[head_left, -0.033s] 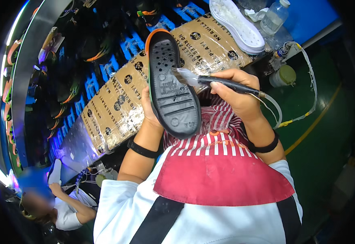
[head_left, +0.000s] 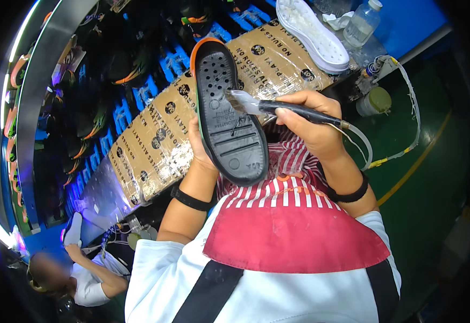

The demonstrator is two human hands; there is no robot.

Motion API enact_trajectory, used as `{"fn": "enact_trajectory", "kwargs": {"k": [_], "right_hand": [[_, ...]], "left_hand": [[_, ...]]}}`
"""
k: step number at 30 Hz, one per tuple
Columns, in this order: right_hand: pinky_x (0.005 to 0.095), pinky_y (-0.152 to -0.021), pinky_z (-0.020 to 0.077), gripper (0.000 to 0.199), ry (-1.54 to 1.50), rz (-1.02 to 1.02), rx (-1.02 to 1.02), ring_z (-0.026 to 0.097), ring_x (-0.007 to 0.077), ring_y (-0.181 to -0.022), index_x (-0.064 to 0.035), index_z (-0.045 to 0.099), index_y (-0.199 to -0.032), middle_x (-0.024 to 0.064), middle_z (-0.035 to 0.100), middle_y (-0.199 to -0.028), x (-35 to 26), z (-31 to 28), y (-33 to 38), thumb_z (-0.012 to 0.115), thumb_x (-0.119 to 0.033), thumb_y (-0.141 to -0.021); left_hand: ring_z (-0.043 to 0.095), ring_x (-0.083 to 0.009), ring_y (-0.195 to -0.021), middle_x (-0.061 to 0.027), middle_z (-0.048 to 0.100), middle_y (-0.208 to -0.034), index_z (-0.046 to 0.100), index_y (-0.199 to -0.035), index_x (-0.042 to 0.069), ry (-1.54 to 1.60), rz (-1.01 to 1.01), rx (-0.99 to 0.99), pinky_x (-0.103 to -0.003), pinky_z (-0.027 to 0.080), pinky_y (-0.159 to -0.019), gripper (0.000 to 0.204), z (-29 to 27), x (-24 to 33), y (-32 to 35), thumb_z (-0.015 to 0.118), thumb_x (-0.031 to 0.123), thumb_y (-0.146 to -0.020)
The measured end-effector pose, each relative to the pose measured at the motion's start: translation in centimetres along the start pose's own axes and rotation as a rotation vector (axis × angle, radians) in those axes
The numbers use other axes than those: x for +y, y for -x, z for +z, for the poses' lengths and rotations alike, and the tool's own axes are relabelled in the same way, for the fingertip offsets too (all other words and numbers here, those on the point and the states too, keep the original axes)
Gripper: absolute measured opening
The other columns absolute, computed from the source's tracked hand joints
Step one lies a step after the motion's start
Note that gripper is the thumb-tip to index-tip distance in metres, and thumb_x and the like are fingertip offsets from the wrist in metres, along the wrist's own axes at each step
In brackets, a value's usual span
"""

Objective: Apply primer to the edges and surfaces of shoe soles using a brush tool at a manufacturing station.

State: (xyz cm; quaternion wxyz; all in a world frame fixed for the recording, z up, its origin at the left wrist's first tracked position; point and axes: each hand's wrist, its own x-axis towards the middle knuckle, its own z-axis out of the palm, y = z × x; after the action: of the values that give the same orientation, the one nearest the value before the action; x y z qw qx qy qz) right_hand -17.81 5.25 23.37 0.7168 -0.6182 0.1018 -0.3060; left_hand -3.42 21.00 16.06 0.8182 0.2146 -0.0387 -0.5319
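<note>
Your left hand point(head_left: 200, 148) is gripping the black sole point(head_left: 228, 116) from behind, its long axis running away from you; your right hand point(head_left: 313, 126) is clenching the brush point(head_left: 278, 106), bristles touching the sole's middle.

The left hand point(head_left: 201, 153) is under the shoe sole point(head_left: 228, 116) and holds it up in front of the person's chest. The right hand point(head_left: 313, 126) is to the right of the sole and holds a brush point(head_left: 278, 106), and the brush tip touches the sole near its middle. Behind the hands is a wrapped bench point(head_left: 192, 124), with another sole point(head_left: 313, 35) and a bottle point(head_left: 361, 22) at its far right end.
</note>
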Motion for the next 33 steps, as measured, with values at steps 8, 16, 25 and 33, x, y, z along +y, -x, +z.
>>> {"fn": "enact_trajectory", "kwargs": {"k": [8, 16, 25, 33], "right_hand": [[0.0246, -0.055, 0.0470, 0.016, 0.294, -0.340, 0.241, 0.062, 0.0119, -0.061, 0.0009, 0.065, -0.088, 0.0096, 0.065, -0.070, -1.5, 2.2, -3.5, 0.070, -0.006, -0.075], [0.0247, -0.051, 0.0428, 0.017, 0.629, -0.684, 0.086, 0.058, 0.0115, -0.057, -0.0002, 0.065, -0.089, 0.0068, 0.063, -0.069, 0.4, 3.5, -4.7, 0.070, -0.007, -0.075], [0.0286, -0.053, 0.0455, 0.018, 0.650, -0.626, 0.220, 0.062, 0.0218, -0.058, -0.0006, 0.065, -0.087, 0.0122, 0.064, -0.070, -2.1, 3.1, -4.0, 0.071, -0.005, -0.071], [0.0235, -0.053, 0.0450, 0.018, 0.411, -0.497, 0.167, 0.059, 0.0099, -0.059, 0.0003, 0.066, -0.090, 0.0059, 0.064, -0.068, -3.3, 3.1, -2.8, 0.072, -0.007, -0.074]], "left_hand": [[0.055, -0.0375, -0.108, -0.0211, 0.053, -0.122, 0.046, -0.128, 0.005, 0.396, -0.122, -0.230, -0.049, 0.045, -0.094, 0.053, 6.1, -1.5, -2.7, 0.037, 0.044, -0.094], [0.055, -0.0366, -0.108, -0.0211, 0.053, -0.122, 0.046, -0.128, 0.004, 0.401, -0.196, -0.149, -0.049, 0.045, -0.095, 0.052, 3.6, -3.7, -3.5, 0.037, 0.043, -0.094], [0.055, -0.0356, -0.107, -0.0211, 0.053, -0.122, 0.046, -0.127, 0.003, 0.413, -0.204, -0.129, -0.048, 0.045, -0.095, 0.051, 3.1, -3.7, -3.8, 0.037, 0.041, -0.095], [0.056, -0.0348, -0.107, -0.0212, 0.053, -0.122, 0.047, -0.126, 0.002, 0.442, -0.198, -0.139, -0.047, 0.045, -0.095, 0.050, 2.8, -3.1, -3.8, 0.037, 0.039, -0.095]]}}
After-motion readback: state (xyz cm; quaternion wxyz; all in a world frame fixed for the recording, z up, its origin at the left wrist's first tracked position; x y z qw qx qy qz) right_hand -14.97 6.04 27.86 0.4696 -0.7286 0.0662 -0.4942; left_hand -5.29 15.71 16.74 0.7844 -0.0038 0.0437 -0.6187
